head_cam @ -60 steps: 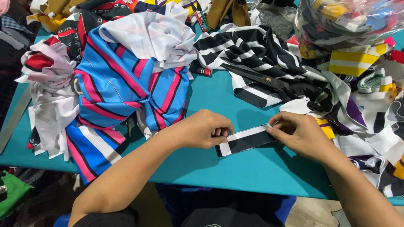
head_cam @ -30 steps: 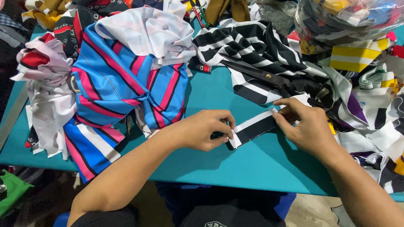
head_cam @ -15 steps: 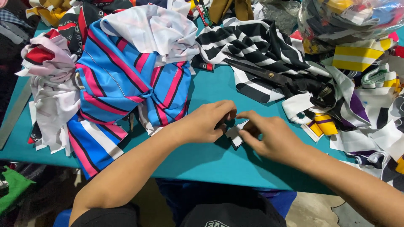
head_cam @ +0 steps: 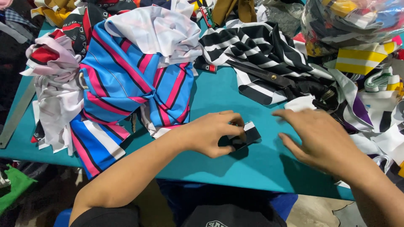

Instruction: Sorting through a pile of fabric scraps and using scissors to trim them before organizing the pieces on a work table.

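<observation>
A clear plastic bag (head_cam: pixel 353 21) bulging with coloured cloth scraps, yellow, red and blue among them, sits at the upper right of the frame on the teal bench (head_cam: pixel 219 101).

A black-and-white folded strip (head_cam: pixel 245 135) lies on the teal worktop (head_cam: pixel 219 96), right of a blue, pink-striped cloth (head_cam: pixel 126 80) and below black-and-white striped fabric (head_cam: pixel 252 46).

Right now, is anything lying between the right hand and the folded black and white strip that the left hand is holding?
Nothing visible. Only bare teal table lies between the right hand, open and flat, and the folded strip, which the left hand pins at its fingers. The striped fabric heap sits farther back.
</observation>
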